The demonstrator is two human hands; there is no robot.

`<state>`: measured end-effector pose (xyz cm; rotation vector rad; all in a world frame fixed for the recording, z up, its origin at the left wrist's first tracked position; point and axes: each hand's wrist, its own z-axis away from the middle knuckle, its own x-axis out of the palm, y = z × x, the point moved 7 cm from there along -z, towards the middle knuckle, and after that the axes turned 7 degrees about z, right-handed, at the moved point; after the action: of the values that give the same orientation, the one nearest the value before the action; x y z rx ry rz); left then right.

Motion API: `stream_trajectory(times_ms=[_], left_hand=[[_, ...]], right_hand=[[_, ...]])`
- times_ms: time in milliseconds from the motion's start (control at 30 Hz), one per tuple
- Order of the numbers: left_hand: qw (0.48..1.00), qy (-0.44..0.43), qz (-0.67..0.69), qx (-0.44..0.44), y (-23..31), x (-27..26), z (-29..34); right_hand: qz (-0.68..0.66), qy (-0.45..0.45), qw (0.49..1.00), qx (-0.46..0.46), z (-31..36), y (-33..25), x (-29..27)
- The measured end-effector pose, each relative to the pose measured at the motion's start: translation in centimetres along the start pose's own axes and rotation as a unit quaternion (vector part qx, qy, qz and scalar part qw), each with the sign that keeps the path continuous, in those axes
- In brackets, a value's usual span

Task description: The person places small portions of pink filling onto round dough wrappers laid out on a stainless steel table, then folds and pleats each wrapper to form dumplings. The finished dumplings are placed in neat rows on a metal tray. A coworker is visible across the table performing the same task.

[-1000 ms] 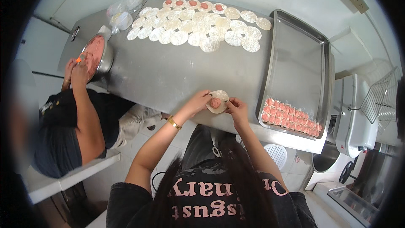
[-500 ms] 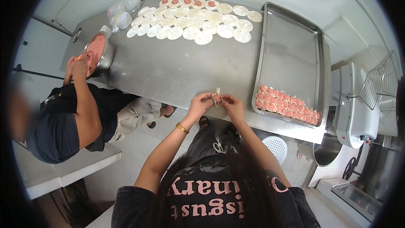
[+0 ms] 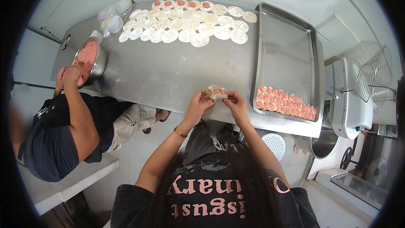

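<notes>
Over the table's near edge, both my hands hold one dumpling [image 3: 217,91], a pale round wrapper with ruffled edges around pink meat filling. My left hand [image 3: 200,104] pinches its left side, and my right hand [image 3: 237,106] grips it from the right with fingertips. To the right, a large metal tray [image 3: 289,46] has rows of open-topped dumplings [image 3: 287,103] along its near end. Round flat wrappers [image 3: 185,24] lie overlapping in rows across the far side of the table; several in the back row carry pink lumps of filling [image 3: 181,3].
At the left, a co-worker's hands [image 3: 69,76] work at a steel bowl [image 3: 100,64] of pink ground meat [image 3: 87,55]. Plastic bags [image 3: 113,17] lie behind the bowl. A white machine [image 3: 346,97] with a wire guard stands right of the steel table [image 3: 168,71]. A white perforated stool [image 3: 274,145] is below.
The dumpling has turned in my fingers, from narrow and upright to wider with its ruffled top showing. My hands have moved slightly apart. The view has shifted a little.
</notes>
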<state>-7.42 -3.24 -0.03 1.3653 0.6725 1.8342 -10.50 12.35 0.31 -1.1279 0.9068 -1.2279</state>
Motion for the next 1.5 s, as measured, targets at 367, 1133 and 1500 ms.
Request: stream_trajectory(times_ms=[367, 1133, 1500], left_hand=[[0.973, -0.012, -0.219, 0.069, -1.6, -0.7, -1.3], [0.871, -0.125, -0.475, 0.031, -2.8, 2.3, -2.5], [0.875, -0.106, -0.472, 0.016, -1.9, 3.0, -2.9]], right_hand=[[0.160, 0.017, 0.984, -0.075, 0.3, -0.5, -1.0], [0.338, -0.028, 0.936, -0.096, 0.1, 0.4, -2.1], [0.400, -0.021, 0.906, -0.136, 0.2, -0.2, -2.5]])
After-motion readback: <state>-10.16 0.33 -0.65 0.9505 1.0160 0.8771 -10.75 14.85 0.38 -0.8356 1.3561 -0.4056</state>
